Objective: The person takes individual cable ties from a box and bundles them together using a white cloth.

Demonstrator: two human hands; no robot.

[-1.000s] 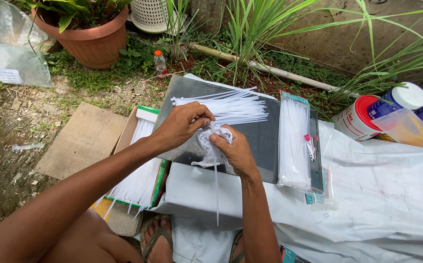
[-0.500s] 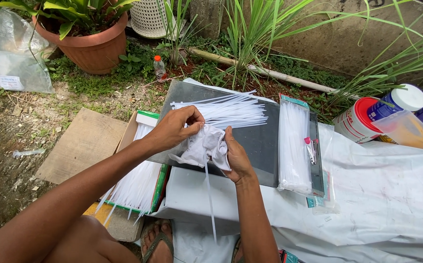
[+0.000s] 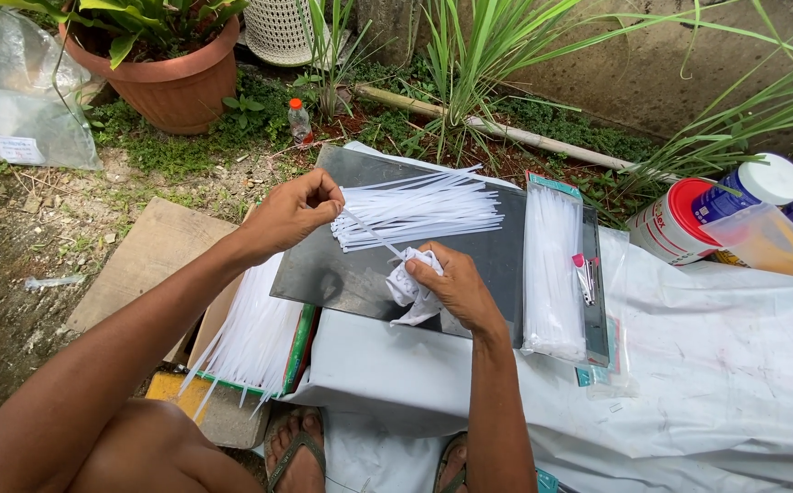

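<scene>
Left hand (image 3: 289,212): closed in a pinch on one end of a thin white plastic strip (image 3: 371,234), which runs taut down and to the right into the other hand.
Bundle below the left hand: a sheaf of long white strips (image 3: 255,336) fanned out of a green-edged packet, lying beneath the left forearm; its lower ends overhang the packet's edge.
Handling, strip: judged light, narrow and springy, smooth enough to slip; best held at its ends, as here, between thumb and fingertip.
Dark board (image 3: 342,265): a flat grey sheet under both hands, serving as the bench.
Loose strips (image 3: 419,208): a spread pile on the board, just right of the left hand and above the right hand.
Right hand (image 3: 451,285): curled nearly shut around a small knotted white piece (image 3: 407,285), pressed down on the board.
Handling, white piece: judged soft, very light and easily crushed; hold it loosely at its bulk.
Clear packet (image 3: 553,267): a long bag of more white strips, well to the right of the right hand.
Hidden: the right fingers cover most of the white piece, so its form and how the strip enters it cannot be made out.
Cut off: both upper arms leave the frame at the bottom.
</scene>
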